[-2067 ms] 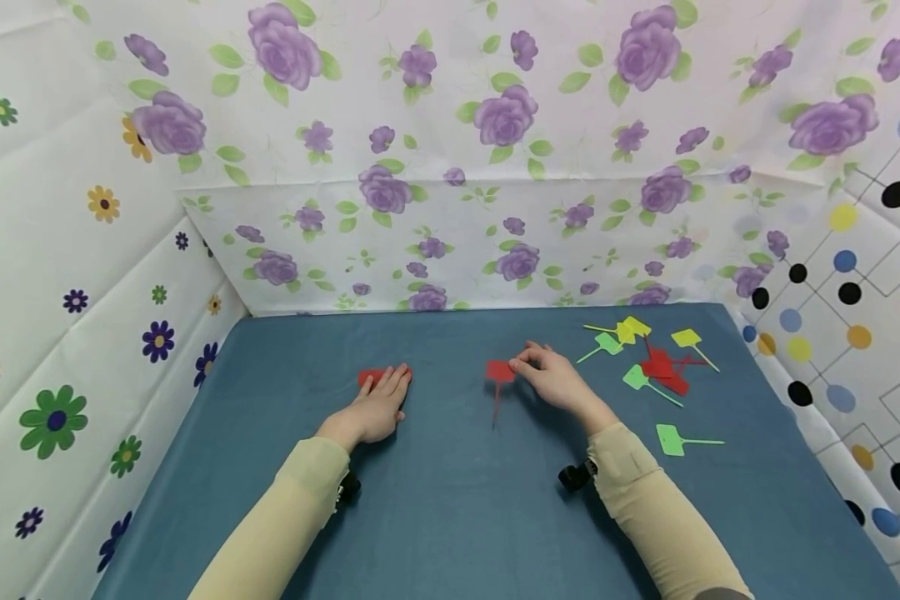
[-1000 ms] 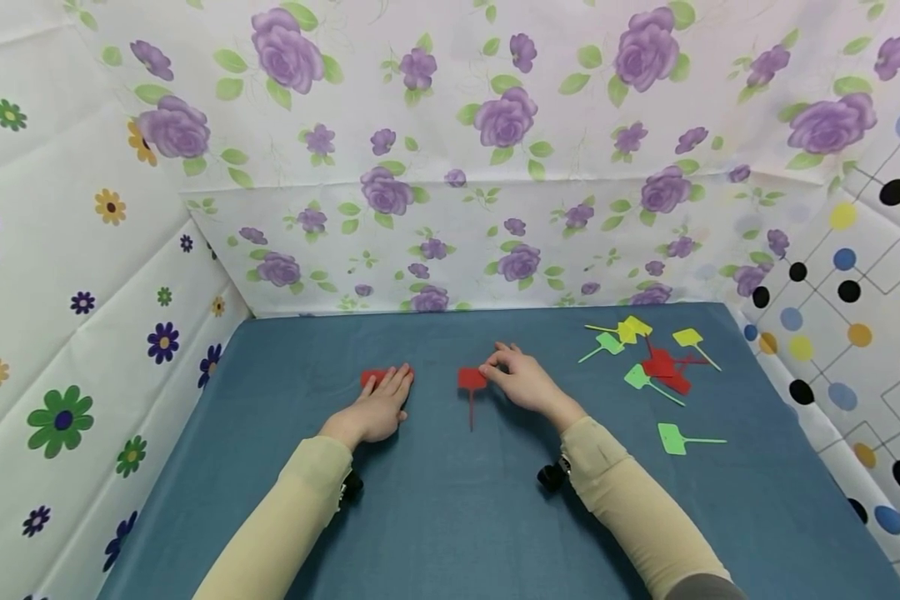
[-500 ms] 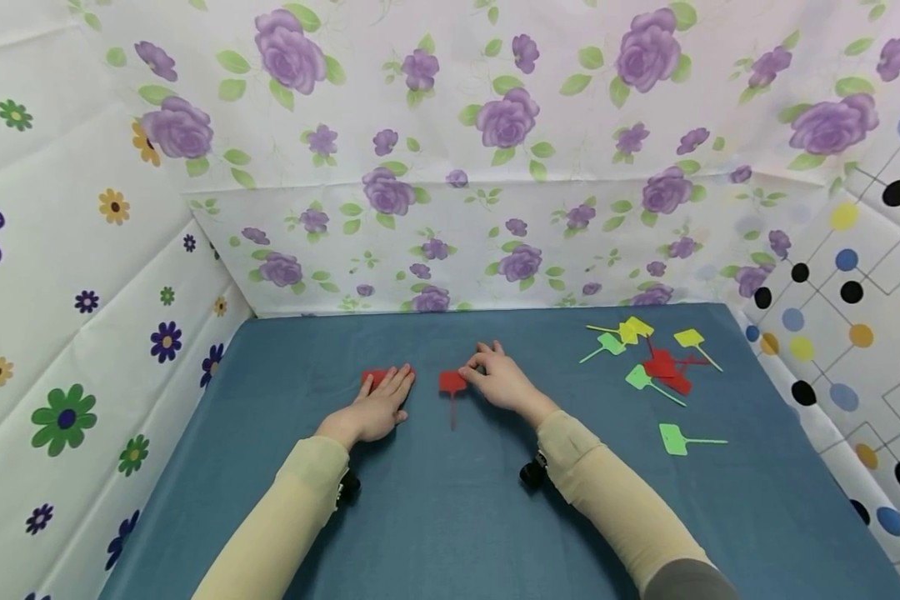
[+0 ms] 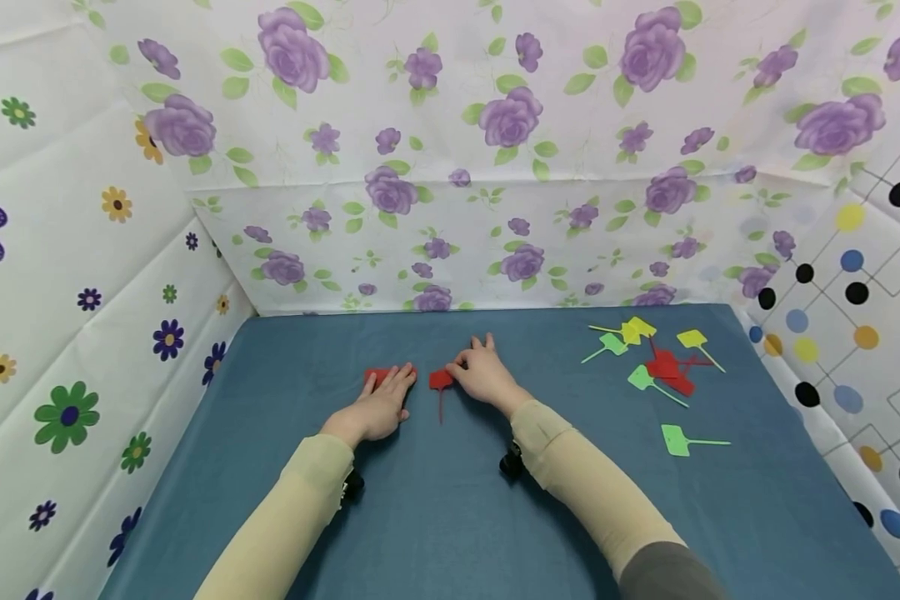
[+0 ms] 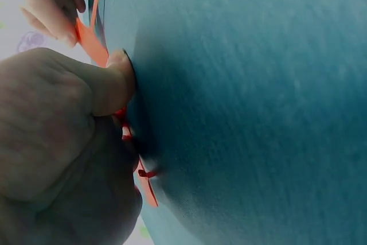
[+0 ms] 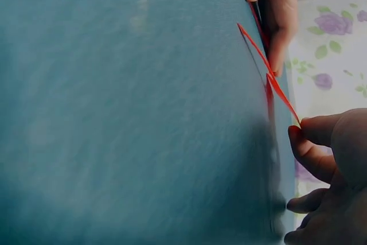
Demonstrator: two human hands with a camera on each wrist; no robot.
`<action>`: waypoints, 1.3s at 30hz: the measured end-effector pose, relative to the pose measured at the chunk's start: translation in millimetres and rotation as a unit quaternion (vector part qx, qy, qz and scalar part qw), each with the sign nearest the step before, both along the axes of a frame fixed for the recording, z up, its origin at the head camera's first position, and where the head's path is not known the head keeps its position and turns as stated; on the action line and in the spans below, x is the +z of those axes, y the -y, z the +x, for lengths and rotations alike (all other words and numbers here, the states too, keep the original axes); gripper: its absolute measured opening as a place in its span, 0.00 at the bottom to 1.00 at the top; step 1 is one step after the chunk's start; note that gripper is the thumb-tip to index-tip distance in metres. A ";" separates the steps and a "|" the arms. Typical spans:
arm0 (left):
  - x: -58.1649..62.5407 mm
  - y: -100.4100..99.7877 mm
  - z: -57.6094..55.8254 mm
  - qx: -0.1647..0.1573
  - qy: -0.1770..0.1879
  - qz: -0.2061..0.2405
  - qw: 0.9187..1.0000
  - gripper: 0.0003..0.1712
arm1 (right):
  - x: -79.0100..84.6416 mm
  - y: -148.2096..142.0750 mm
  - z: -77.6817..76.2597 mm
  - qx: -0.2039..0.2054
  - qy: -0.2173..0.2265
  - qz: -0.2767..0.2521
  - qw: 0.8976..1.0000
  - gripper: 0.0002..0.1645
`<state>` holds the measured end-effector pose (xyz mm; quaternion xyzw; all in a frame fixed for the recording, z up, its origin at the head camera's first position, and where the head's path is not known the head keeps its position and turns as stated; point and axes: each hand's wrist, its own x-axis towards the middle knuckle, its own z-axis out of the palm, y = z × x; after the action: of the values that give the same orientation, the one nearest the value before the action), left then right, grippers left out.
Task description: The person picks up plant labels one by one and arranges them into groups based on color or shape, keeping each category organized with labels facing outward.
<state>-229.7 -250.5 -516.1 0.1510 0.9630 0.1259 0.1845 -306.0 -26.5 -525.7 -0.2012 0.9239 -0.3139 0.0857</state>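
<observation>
1. My left hand [image 4: 375,408] presses outstretched fingers over a red piece [image 4: 376,375] at its 12 o'clock; should that pressure ease, the piece could slide.
2. My right hand [image 4: 487,377] has thumb and fingertip narrowed to a pinch on the edge of a red tag [image 4: 440,380], at that hand's 9 o'clock, stem toward 6.
3. Held by one edge, the thin tag could pivot or slip.
4. It sits just beside my left fingers; drifting toward 9 o'clock could bump them.
5. Whether the stem touches the blue cloth [image 4: 450,517], I cannot tell; dragging could bend it.
</observation>
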 end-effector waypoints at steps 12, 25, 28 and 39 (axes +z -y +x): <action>3.5 -3.7 -0.2 -0.003 -0.005 -0.009 1.000 0.38 | -2.2 14.3 -10.6 -0.027 -0.029 0.030 0.999 0.20; 8.4 -7.3 1.8 0.004 -0.001 -0.047 0.999 0.38 | -1.5 23.5 -9.5 -0.045 -0.022 0.058 0.997 0.21; 6.4 -6.8 1.0 0.004 -0.002 -0.051 0.999 0.38 | 0.2 25.1 -9.4 -0.047 -0.019 0.066 0.997 0.21; 3.6 -7.0 0.3 0.009 -0.001 -0.044 0.999 0.38 | 2.6 28.8 -9.7 -0.054 -0.004 0.081 0.995 0.22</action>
<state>-229.4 -243.5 -512.4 0.1343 0.9690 0.0851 0.1889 -315.6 -55.3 -523.1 -0.1450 0.9562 -0.2410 0.0810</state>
